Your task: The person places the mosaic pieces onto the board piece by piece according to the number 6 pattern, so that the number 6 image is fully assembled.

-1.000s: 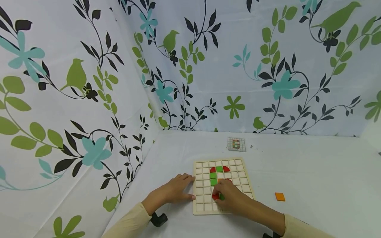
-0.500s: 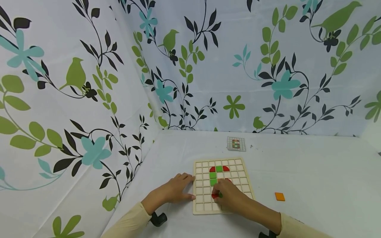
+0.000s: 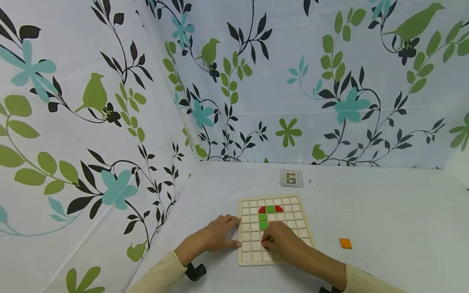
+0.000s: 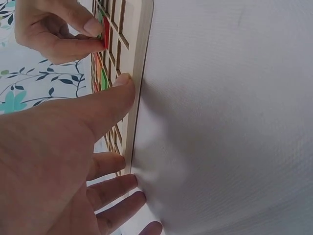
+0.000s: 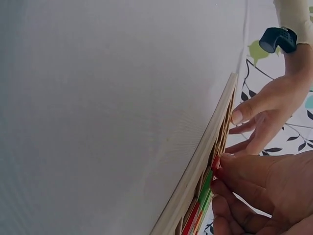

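A wooden grid board lies on the white table, with green and red tiles set in its squares. My left hand rests along the board's left edge, thumb and fingers spread; in the left wrist view its thumb touches the frame. Over the board's lower middle, my right hand pinches a small red tile between thumb and fingertips, low at the grid. Beside that tile a green tile shows in the right wrist view. Farther up the board sit green tiles and a red rounded tile. The right hand hides several squares.
A loose orange tile lies on the table right of the board. Behind the board is a small pattern card with a coloured grid. A patterned curtain hangs at the back and left.
The right hand has shifted slightly over the board and now covers more of the red and green tiles by its fingers. The left hand stays at the board's edge.
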Motion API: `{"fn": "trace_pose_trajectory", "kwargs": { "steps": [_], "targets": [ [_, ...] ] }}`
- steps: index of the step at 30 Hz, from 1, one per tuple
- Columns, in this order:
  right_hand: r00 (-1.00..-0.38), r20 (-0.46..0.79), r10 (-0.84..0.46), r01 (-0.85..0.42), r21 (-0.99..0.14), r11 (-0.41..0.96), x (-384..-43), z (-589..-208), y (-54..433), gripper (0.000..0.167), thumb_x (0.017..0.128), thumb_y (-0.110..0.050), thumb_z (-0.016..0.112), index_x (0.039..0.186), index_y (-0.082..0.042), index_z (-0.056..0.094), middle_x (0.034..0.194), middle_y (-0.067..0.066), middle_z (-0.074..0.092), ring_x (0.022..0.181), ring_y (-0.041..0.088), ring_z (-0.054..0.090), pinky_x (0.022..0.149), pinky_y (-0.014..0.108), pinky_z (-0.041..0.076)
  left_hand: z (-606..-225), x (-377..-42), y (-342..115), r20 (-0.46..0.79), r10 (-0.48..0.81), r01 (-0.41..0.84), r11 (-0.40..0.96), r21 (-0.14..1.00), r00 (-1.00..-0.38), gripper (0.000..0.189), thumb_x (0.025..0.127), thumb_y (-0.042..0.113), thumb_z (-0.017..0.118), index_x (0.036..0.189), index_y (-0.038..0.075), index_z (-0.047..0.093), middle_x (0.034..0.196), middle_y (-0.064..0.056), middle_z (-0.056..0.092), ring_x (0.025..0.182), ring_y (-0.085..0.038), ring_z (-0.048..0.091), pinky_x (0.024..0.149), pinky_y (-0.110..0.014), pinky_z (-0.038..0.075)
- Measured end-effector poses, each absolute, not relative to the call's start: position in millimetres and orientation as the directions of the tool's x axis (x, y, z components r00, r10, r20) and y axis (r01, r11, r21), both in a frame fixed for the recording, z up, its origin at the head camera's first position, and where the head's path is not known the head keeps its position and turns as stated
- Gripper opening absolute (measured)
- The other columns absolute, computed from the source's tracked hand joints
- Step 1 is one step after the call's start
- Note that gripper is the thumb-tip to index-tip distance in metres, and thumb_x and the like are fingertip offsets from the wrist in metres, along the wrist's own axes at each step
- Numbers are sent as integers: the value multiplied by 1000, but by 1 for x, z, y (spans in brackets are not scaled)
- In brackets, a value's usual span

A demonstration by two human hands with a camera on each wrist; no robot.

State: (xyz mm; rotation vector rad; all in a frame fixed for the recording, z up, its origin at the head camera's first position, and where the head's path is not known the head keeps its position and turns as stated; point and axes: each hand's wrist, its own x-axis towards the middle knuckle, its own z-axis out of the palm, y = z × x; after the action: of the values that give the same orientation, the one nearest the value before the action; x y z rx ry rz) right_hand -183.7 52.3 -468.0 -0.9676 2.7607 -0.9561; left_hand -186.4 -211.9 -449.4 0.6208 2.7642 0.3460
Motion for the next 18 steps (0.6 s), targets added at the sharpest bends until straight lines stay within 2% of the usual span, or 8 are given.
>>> {"fn": "trace_pose_trajectory", "kwargs": {
  "steps": [7,11,14,18],
  "targets": [
    [-773,175,-610,-594,-539,598,-184,-469,54,10,85,-8,88,81,-14,81,78,-12,72,83,8,59,79,34,54,-450,-188,-212,-230,442,376,883,281,-867,80,97,55,73,160,14,45,158,-7,48,143,-30,45,117,-54,42],
    [-777,176,-605,-598,-507,621,-183,-469,54,7,85,-10,88,84,-13,82,80,-12,72,85,9,60,81,35,56,-451,-188,-211,-227,441,379,885,271,-868,80,96,55,74,160,15,45,157,-7,48,143,-30,46,117,-54,43],
    [-781,178,-599,-597,-496,631,-181,-468,55,5,86,-9,87,88,-10,82,84,-9,74,89,13,63,84,36,57,-452,-188,-211,-225,443,381,884,271,-868,80,96,55,73,160,15,45,157,-6,48,143,-30,46,117,-54,43],
    [-814,159,-558,-545,-541,641,-180,-464,62,8,89,-7,84,96,-4,82,94,1,75,94,20,64,84,39,58,-453,-188,-212,-223,445,382,882,276,-867,80,97,54,73,159,14,45,157,-7,48,143,-30,46,117,-54,43]
  ]
}}
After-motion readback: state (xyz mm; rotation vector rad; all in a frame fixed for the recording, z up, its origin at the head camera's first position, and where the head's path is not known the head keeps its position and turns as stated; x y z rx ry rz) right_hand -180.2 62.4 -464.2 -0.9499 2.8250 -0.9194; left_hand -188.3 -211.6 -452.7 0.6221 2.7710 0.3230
